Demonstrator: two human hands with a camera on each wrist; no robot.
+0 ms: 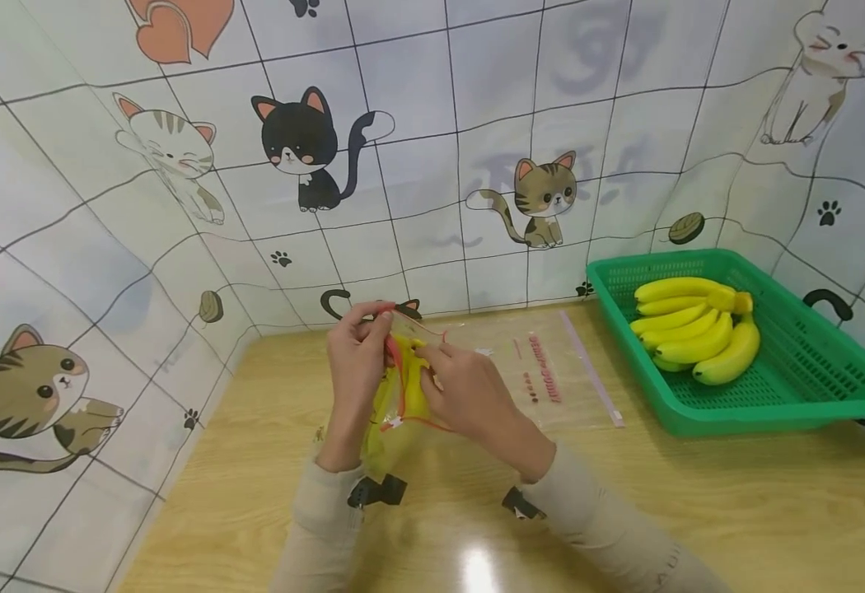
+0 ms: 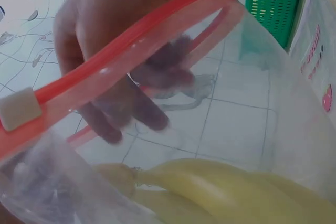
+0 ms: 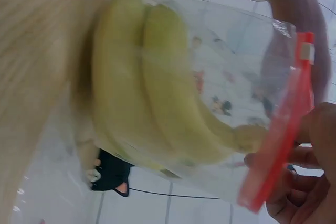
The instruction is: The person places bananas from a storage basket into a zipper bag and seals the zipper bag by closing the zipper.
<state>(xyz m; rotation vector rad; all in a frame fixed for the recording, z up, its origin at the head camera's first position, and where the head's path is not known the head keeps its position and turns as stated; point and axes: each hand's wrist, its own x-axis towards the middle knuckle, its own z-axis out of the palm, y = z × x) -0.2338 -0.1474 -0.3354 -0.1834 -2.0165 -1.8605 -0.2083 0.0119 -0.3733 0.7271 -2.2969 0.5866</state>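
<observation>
From the head view, the left hand (image 1: 356,360) and right hand (image 1: 465,393) both pinch the red-zippered bag (image 1: 400,387) held between them; beyond the right hand lie one flat bag (image 1: 551,375) and one green basket (image 1: 811,362) with one banana bunch (image 1: 699,328). The left wrist view shows fingers (image 2: 121,114) behind the zipper strip (image 2: 131,61); if the pinch slackens, I judge the bag could drop. The right wrist view shows two bananas (image 3: 157,87) inside it.

Right hand (image 3: 307,182) pinches the bag's red zip strip (image 3: 275,145) beside bagged bananas (image 3: 152,82).

Clear zip bag (image 1: 395,395) with red seal strip (image 3: 278,145), upright above the table, yellow bananas (image 3: 152,87) inside.
</observation>
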